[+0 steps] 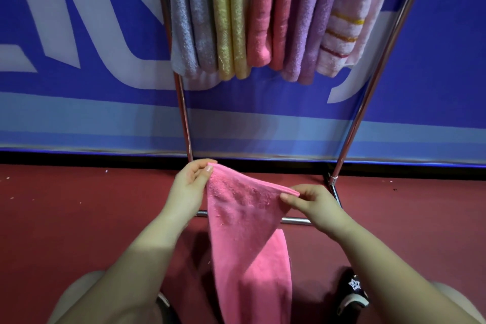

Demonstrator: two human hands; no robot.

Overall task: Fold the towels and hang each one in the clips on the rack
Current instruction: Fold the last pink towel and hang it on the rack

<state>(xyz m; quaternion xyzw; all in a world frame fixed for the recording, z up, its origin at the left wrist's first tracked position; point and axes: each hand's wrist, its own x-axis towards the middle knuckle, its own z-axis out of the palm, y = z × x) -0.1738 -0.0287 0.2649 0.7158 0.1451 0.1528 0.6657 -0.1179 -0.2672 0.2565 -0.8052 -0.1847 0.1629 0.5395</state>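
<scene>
1. Near the bottom centre of the head view, a pink towel (244,221) hangs down betw. both hands, its top edge stretched from upper left to lower right.
2. L hand (188,189) pinches the left top corner of this towel, thumb and fingers pressed on the cloth.
3. R hand (313,204) pinches the right top corner w/ thumb and fingertips, other fingers curled.
4. Far behind, a metal rack (184,113) stands on the red floor (79,213), its base bar passing behind the towel.
5. On the rack hang folded towels side by side: grey (186,21), yellow (231,21), pink-red (271,13), purple (310,21), and a pale pink striped one (347,26) at far right. Clips not visible.
6. Blue banner (79,34) w/ white letters is behind the rack.
7. Black shoe (353,292) is near right, under the R forearm.
</scene>
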